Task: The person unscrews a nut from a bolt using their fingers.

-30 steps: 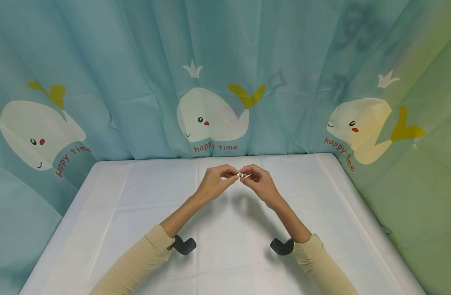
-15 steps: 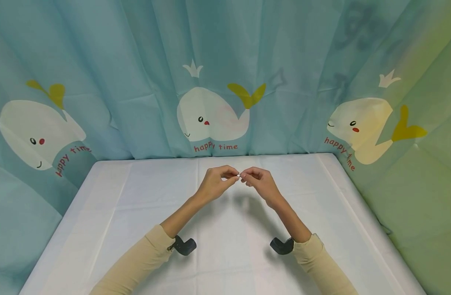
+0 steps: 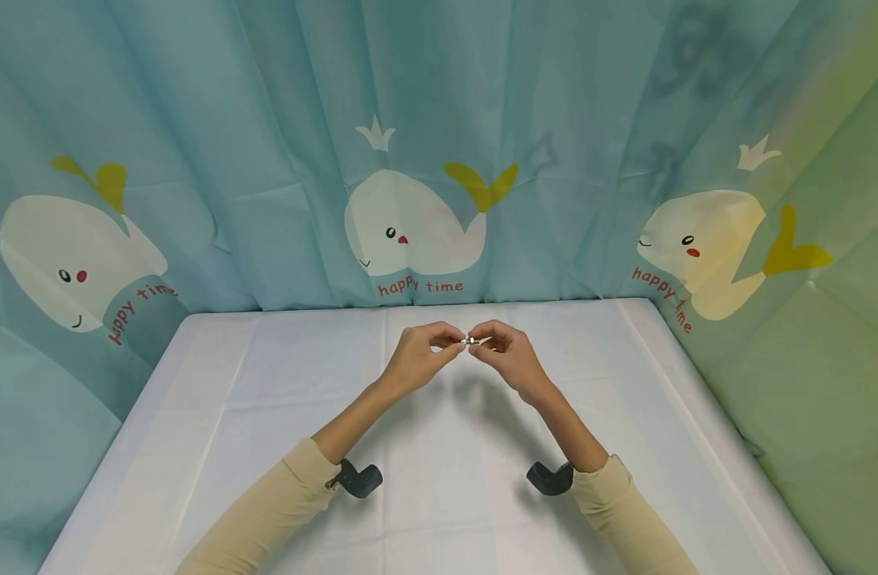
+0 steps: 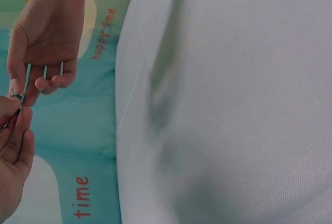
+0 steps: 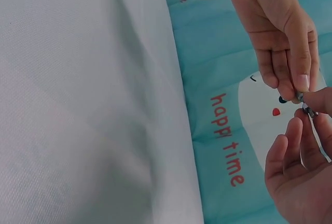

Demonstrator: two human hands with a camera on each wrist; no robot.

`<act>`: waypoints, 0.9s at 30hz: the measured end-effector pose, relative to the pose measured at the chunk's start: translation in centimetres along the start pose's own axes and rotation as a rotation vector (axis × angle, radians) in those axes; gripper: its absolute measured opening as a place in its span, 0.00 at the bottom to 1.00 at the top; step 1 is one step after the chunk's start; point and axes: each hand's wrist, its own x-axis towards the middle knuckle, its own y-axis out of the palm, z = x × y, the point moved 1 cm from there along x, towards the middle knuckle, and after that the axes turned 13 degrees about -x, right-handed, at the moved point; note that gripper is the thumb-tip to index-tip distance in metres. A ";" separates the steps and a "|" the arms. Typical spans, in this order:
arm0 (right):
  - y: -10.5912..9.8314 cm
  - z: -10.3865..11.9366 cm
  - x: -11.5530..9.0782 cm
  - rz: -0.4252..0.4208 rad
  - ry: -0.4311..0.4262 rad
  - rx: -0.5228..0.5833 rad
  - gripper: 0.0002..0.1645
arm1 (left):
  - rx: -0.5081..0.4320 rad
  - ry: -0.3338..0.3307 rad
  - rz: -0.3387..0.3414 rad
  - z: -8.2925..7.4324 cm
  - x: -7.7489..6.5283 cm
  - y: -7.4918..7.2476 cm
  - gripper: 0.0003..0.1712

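Note:
A small shiny metal piece (image 3: 471, 341), slim with a wider collar, is held level between both hands above the far part of the table. It is too small to tell its exact kind. My left hand (image 3: 423, 355) pinches its left end between thumb and index finger. At the right end, the thumb and index finger of my right hand (image 3: 509, 359) pinch it too. The right wrist view shows the metal piece (image 5: 309, 111) between the fingertips of both hands. In the left wrist view, fingertips mostly cover the metal piece (image 4: 18, 98).
A white cloth covers the table (image 3: 439, 495) beneath both arms. Behind and at the sides hangs a blue-green curtain (image 3: 281, 120) with printed whales. Black wrist cameras (image 3: 360, 480) stick out from both beige cuffs (image 3: 313, 471).
My right thumb and fingers rolled over the metal piece, mostly covering it half a second ago, then moved back so that its collar shows again. The left hand stays nearly still.

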 end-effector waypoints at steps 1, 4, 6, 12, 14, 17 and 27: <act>0.0 0.0 0.0 0.002 -0.005 0.000 0.12 | 0.001 -0.002 0.000 0.0 0.0 0.0 0.04; 0.0 -0.1 0.0 0.005 -0.015 -0.003 0.12 | 0.002 -0.005 -0.002 0.1 0.0 0.0 0.04; 0.0 0.0 0.0 0.009 -0.017 -0.003 0.12 | 0.003 -0.009 -0.002 0.1 0.0 0.0 0.04; 0.1 0.1 0.0 0.022 -0.013 -0.010 0.16 | -0.003 -0.016 -0.003 0.0 0.0 -0.1 0.05; 0.1 0.1 0.0 0.016 0.000 -0.014 0.17 | -0.008 -0.013 -0.003 0.0 0.1 -0.1 0.05; 0.1 0.1 0.0 -0.002 0.041 -0.013 0.17 | -0.018 -0.007 0.000 -0.1 0.1 -0.1 0.05; -0.2 1.8 -0.5 0.001 0.057 0.018 0.12 | -0.023 -0.011 0.003 -0.2 0.2 0.0 0.05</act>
